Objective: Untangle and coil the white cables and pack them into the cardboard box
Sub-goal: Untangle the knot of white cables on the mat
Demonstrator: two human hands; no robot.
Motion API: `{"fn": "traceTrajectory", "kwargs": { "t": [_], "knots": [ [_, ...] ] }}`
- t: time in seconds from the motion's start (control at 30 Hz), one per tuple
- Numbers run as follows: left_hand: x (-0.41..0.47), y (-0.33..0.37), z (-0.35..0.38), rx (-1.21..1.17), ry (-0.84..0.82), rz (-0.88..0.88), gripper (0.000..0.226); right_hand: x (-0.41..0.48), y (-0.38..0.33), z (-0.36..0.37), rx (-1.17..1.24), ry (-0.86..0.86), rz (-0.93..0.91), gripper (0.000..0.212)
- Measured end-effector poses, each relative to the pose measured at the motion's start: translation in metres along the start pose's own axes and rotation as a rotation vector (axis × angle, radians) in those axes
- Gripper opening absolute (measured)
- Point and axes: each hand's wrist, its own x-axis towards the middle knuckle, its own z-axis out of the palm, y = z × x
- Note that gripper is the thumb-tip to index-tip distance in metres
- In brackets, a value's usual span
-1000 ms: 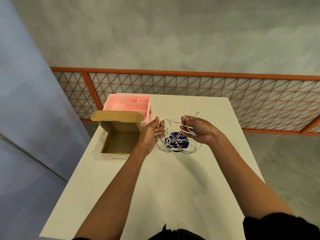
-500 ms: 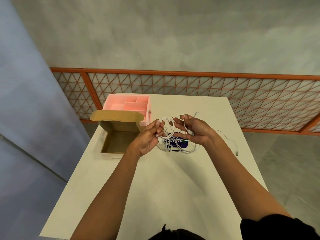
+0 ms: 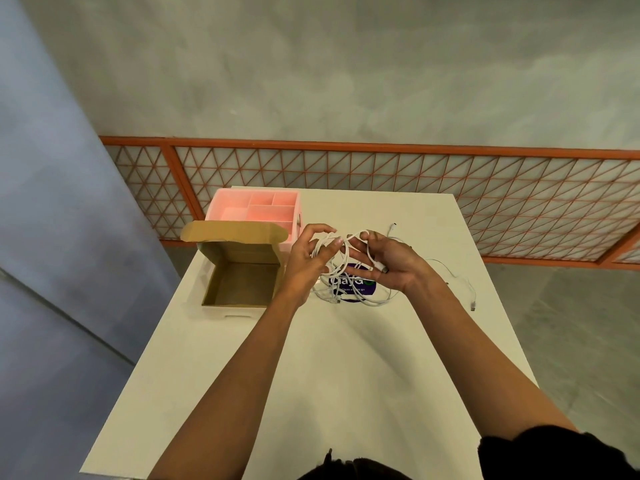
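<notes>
Cardboard box: open, empty, left of tangle. Left hand and right hand: both grasping white cables, lifted over desk. Risk: pulling loops tightens knots; trailing end right of tangle may snag.

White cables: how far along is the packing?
Done: only the cardboard box stands open, with nothing in it. In hand: left hand and right hand work the tangled white cables; one end trails loose. Left: untangling, coiling, packing.
</notes>
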Motion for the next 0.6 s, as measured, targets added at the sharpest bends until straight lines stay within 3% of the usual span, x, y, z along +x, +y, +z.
{"fn": "traceTrajectory", "kwargs": {
  "t": [0.2, 0.6],
  "knots": [
    [0.0013, 0.0024, -0.0002, 0.060, -0.036, 0.005, 0.005, -0.0043, -0.0016, 0.0022, -0.022, -0.012, 0.003, 0.032],
    [0.0005, 0.0043, -0.0014, 0.084, -0.101, 0.020, 0.008, -0.0053, -0.0016, 0.0043, -0.031, 0.019, 0.024, 0.035]
  ]
}}
